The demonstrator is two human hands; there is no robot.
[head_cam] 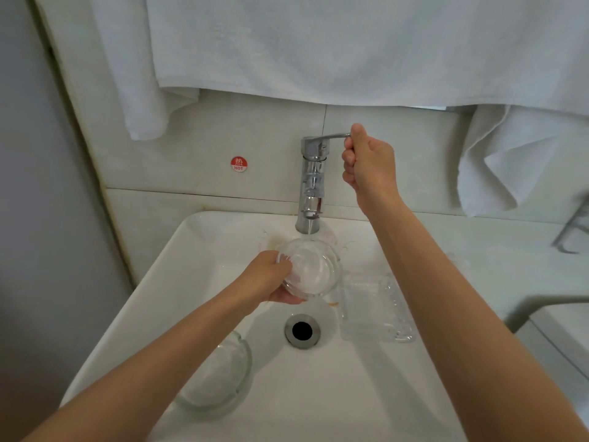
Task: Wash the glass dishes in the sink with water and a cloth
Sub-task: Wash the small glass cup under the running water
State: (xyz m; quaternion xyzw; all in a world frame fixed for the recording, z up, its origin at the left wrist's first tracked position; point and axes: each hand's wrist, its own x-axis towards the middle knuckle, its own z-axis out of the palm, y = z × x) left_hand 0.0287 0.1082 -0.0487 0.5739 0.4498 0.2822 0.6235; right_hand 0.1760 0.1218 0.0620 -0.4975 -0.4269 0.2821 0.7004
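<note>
My left hand (271, 277) grips a round glass dish (310, 269) by its left rim and holds it under the chrome tap (312, 183), where a thin stream of water runs into it. My right hand (366, 164) is curled round the tap's lever handle (331, 136) at the top. A second round glass dish (216, 381) lies in the white sink (178, 250) at the lower left, partly hidden by my left forearm. A rectangular glass dish (376, 306) lies right of the drain (302, 330).
White towels (318, 43) hang on the wall above the tap, another (497, 161) droops at the right. A red HOT sticker (238, 163) sits on the tiles left of the tap. The counter (510, 266) runs on to the right of the sink.
</note>
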